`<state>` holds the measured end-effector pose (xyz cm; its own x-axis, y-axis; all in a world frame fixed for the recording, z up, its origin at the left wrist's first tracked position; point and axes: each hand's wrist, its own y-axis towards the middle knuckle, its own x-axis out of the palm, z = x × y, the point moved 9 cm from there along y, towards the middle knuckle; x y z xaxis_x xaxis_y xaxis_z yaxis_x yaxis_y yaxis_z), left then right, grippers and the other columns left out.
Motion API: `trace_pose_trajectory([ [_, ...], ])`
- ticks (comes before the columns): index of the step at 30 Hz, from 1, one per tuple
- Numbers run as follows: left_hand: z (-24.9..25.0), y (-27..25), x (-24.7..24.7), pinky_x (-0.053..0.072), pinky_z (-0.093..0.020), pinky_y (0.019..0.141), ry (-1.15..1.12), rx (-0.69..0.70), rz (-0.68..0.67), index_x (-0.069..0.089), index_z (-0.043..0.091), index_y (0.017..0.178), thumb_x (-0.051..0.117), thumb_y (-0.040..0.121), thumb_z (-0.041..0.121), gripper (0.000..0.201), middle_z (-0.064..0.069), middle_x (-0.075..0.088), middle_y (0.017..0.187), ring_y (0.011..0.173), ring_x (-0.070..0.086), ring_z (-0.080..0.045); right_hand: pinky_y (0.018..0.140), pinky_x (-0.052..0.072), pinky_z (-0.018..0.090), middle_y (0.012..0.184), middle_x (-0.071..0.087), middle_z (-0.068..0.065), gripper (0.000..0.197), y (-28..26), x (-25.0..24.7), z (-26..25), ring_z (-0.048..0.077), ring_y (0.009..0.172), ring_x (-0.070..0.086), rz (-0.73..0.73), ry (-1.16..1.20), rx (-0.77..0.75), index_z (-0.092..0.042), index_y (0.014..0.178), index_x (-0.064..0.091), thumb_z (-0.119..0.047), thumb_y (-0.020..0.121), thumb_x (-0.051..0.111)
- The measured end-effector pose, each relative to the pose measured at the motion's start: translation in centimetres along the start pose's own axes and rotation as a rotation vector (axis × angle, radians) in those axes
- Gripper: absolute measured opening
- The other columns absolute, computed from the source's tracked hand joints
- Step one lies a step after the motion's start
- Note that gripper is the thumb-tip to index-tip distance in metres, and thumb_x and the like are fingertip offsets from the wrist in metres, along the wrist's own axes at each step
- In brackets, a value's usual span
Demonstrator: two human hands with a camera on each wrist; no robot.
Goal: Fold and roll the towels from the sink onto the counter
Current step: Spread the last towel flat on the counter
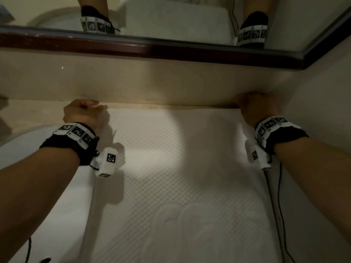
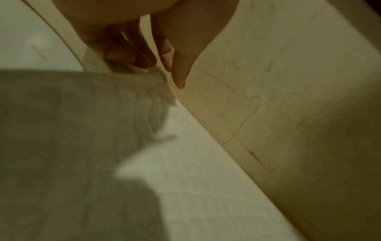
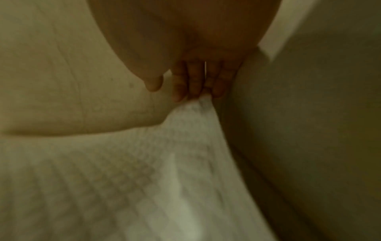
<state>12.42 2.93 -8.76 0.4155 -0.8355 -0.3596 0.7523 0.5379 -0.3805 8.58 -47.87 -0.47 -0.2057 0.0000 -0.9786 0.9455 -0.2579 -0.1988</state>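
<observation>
Black wristbands (image 1: 62, 147) – white marker tags, white wrist cameras (image 1: 106, 161), black cables (image 1: 279, 186)

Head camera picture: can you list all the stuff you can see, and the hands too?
towel: one, white, quilted, spread flat on the counter up to the backsplash.
counter: one, beige stone, under the towel.
sink: one, white, left of the towel.
mirror: one, dark red-brown frame, above the backsplash.
wristbands: two, black with white marker tags, one per wrist.
left hand: pinches the towel's far left corner.
right hand: pinches the far right corner.

Dark-framed mirror (image 1: 171, 48) above backsplash (image 1: 152, 80)
</observation>
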Motion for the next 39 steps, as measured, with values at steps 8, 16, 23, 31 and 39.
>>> trace_pose_trajectory([
  [8,0.4,-3.9,-4.5,0.056,-0.025,0.070,-0.078,0.153,-0.104,0.071,0.020,0.069,0.076,0.080,0.011,0.015,-0.006,0.075,0.084,0.066,0.068,-0.010,0.077,0.047,0.035,0.092,0.067,0.019,0.044,-5.9,-3.5,2.4,0.035,0.088,0.062,0.160,0.555,0.214,0.003,0.092,0.067,-0.037,0.099,0.050],
  [16,-1.8,-11.0,-7.3,0.049,-0.023,0.063,-0.148,0.092,-0.264,0.070,0.023,0.081,0.072,0.089,0.017,0.011,0.005,0.068,0.081,0.070,0.061,-0.009,0.084,0.054,0.045,0.078,0.073,0.004,0.050,-19.1,-1.2,1.3,0.025,0.080,0.068,0.176,0.913,0.262,-0.017,0.069,0.069,-0.060,0.087,0.051],
  [23,-6.6,-17.3,-9.8,0.049,-0.024,0.065,-0.174,0.034,-0.350,0.069,0.021,0.088,0.072,0.090,0.023,0.003,0.006,0.067,0.085,0.075,0.062,-0.010,0.091,0.053,0.049,0.081,0.074,0.001,0.060,-30.5,3.0,1.9,0.021,0.082,0.069,0.134,0.995,0.350,-0.018,0.076,0.069,-0.074,0.078,0.044],
  [31,-13.2,-23.9,-14.5,0.051,-0.026,0.070,-0.188,0.009,-0.315,0.070,0.023,0.086,0.071,0.090,0.025,0.005,0.007,0.068,0.086,0.079,0.063,-0.011,0.089,0.053,0.055,0.081,0.073,0.001,0.049,-40.4,9.6,2.6,0.024,0.084,0.069,0.092,1.004,0.381,-0.019,0.077,0.068,-0.060,0.092,0.045],
  [39,-18.8,-30.3,-20.9,0.052,-0.027,0.069,-0.217,0.053,-0.193,0.069,0.021,0.090,0.070,0.091,0.030,0.009,0.004,0.068,0.086,0.077,0.063,-0.011,0.088,0.054,0.053,0.085,0.073,0.005,0.047,-45.5,13.0,1.3,0.028,0.087,0.068,0.016,1.084,0.292,-0.018,0.080,0.067,-0.055,0.097,0.044],
])
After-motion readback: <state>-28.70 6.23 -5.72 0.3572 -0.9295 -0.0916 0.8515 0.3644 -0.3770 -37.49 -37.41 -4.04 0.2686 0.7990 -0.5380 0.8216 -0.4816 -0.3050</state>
